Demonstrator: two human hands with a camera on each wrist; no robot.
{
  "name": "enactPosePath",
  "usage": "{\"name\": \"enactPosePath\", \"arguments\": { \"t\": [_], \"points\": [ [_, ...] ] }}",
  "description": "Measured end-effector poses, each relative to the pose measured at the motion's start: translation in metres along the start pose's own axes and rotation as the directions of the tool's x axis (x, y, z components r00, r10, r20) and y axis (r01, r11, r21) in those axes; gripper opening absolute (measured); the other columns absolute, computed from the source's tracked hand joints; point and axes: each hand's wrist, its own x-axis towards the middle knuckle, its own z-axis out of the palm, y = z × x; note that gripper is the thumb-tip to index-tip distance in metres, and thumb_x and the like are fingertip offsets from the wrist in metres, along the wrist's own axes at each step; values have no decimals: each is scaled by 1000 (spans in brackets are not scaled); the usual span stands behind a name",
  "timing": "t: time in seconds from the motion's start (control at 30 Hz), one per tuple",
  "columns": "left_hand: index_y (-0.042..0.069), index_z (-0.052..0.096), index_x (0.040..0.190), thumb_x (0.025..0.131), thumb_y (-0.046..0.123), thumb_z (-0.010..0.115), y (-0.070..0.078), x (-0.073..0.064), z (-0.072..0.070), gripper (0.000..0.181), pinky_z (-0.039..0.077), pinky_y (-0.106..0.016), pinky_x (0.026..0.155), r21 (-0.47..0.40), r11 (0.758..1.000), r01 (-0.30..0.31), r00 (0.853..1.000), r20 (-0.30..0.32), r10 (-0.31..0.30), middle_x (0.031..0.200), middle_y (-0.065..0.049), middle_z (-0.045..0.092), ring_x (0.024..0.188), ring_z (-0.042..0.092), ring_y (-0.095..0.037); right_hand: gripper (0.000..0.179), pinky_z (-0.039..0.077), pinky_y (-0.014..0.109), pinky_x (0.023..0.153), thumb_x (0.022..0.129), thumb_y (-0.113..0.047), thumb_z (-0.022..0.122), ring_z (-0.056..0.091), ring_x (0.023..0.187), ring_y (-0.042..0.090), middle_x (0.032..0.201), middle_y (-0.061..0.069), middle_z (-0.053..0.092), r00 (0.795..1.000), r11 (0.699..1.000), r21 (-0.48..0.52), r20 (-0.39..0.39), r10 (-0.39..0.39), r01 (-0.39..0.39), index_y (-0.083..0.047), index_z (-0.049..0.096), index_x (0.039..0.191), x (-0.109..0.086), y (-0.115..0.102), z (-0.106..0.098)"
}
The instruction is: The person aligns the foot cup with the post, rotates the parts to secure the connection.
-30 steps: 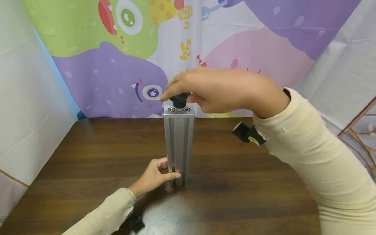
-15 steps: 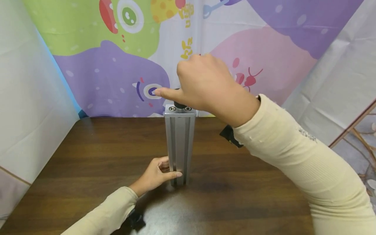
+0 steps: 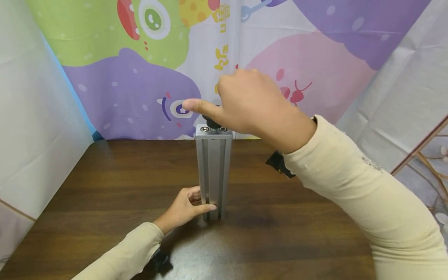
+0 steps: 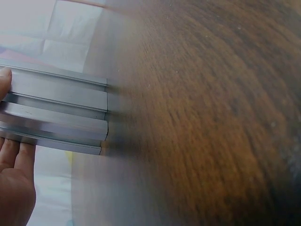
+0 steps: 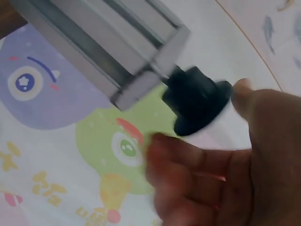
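An aluminium extrusion profile (image 3: 214, 171) stands upright on the wooden table, capped by a metal end plate with two bolts. From the top rises a black knob (image 5: 200, 101) on a threaded stem, mostly covered by the right hand in the head view. My left hand (image 3: 182, 208) grips the profile low down, thumb on the near face and fingers at the side and behind. Over the knob is my right hand (image 3: 250, 101), thumb stretched out to the left. In the right wrist view its thumb tip lies close to the knob's rim, while the bent, blurred fingers are apart from the knob.
The brown wooden table (image 3: 122, 175) reaches back to a printed cartoon curtain (image 3: 140, 93). White cloth walls (image 3: 31, 97) close in the left and right sides. Wrist cameras hang under both cream sleeves (image 3: 122, 252).
My right hand has turned over the knob, from outstretched fingers to bent fingers with the thumb pointing left, and then shifted slightly. The left hand and profile stay put.
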Motion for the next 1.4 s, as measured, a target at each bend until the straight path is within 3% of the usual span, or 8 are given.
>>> {"name": "enactPosePath", "arguments": {
  "t": [0.1,0.2,0.33,0.5,0.7,0.87,1.23,1.4],
  "points": [
    [-6,63,115,80,4,76,-2,0,0,38,57,-27,77,9,1000,-4,1000,1,4,98,-19,71,89,70,-14,56,50,38,83,97,-58,41,63,95,25,100,7,66,974,981,87,133,-186,175,-9,66,107,-2,12,-5],
    [-6,63,115,80,4,76,-3,0,-1,39,57,-27,77,13,1000,-3,1000,3,3,98,-19,71,90,70,-14,47,36,36,108,100,-28,51,45,128,18,141,3,48,880,904,183,220,-421,386,-16,41,145,-3,26,-9],
    [-6,62,117,81,4,76,-4,0,-1,40,57,-27,77,6,1000,-3,1000,3,3,99,-19,71,90,70,-14,56,40,32,103,94,2,53,46,123,13,141,1,47,805,822,222,185,-564,524,-20,43,144,-2,32,-8],
    [-7,61,117,81,4,76,-4,2,0,40,57,-28,78,0,1000,-9,1000,11,9,100,-21,71,91,70,-14,24,49,30,76,95,-24,62,56,81,15,96,1,64,885,888,132,104,-454,440,-10,69,113,0,22,-6],
    [-7,62,116,80,4,76,-2,4,3,40,57,-28,77,-3,1000,-4,1000,4,4,99,-21,71,89,70,-14,64,45,35,49,85,-70,52,47,57,20,59,2,45,993,993,-55,-36,-110,108,-11,53,60,4,2,-1],
    [-5,62,117,80,4,77,-2,3,2,42,57,-28,77,15,1000,-5,1000,1,5,101,-19,71,90,70,-14,67,46,38,48,84,-75,45,52,62,26,64,5,49,998,992,-124,-55,19,-26,-13,55,62,6,-6,1],
    [-5,61,118,81,5,75,-4,1,1,41,57,-29,79,-17,1000,-4,1000,24,4,102,-19,71,93,70,-17,70,39,34,41,86,-75,41,48,54,24,56,1,40,988,990,-140,-156,-2,-20,-13,50,55,4,-6,10],
    [-7,60,118,81,3,75,-3,1,0,41,57,-28,79,-17,1000,-5,1000,15,5,102,-21,70,92,70,-15,75,41,35,44,86,-79,33,51,56,26,59,3,47,996,993,-118,-88,15,-26,-13,54,58,0,-5,5]
  ]
}}
